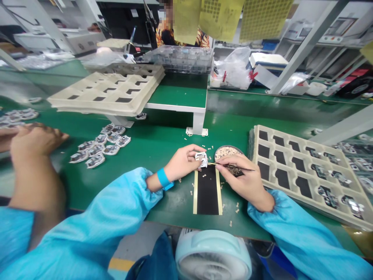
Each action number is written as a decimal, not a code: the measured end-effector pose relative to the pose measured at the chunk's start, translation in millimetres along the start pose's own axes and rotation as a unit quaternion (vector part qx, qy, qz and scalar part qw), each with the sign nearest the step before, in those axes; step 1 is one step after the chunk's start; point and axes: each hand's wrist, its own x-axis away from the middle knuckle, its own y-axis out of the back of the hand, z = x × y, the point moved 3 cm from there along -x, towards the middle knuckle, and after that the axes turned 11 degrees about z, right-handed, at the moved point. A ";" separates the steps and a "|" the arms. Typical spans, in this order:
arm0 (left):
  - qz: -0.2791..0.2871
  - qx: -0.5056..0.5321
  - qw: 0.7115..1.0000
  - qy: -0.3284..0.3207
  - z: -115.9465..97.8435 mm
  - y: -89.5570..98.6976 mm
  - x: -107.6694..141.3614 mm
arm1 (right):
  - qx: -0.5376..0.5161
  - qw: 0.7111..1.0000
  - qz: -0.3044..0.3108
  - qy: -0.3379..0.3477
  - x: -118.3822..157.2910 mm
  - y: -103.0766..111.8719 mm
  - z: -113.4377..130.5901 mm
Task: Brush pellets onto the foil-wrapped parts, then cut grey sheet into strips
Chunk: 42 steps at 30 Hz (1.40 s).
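Note:
My left hand (181, 162) pinches a small white plastic housing (201, 158) with a grey inner part, above the top of a black mat (207, 196) edged with pale yellow tape. In my right hand (244, 181) are thin dark tweezers (247, 169), held like a pen. Their pale tips reach to the housing's right side; whether they grip anything is too small to tell. Just behind my right hand stands a round dish (229, 149) of tiny beige pieces, partly covered by the fingers. Similar loose pieces (237, 206) lie scattered around the mat.
A moulded tray (294, 186) with several circuit boards stands at right. Several white housings (96, 149) lie left, near a co-worker's hands (37, 136). A raised green shelf (180, 91) carries more trays (107, 87). A pale blue fan (213, 252) sits below the table's front edge.

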 end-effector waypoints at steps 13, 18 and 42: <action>0.046 0.103 0.993 0.023 1.8 -3.5 1.1 | -0.041 0.999 -0.024 0.014 1.2 0.7 -1.1; 0.082 0.151 0.982 0.073 5.7 -10.0 2.1 | -0.032 0.993 -0.110 -0.037 4.9 2.0 -3.8; 0.045 0.078 0.996 -0.017 -9.0 -6.3 5.2 | -0.042 0.997 0.025 0.066 -1.7 0.6 -0.5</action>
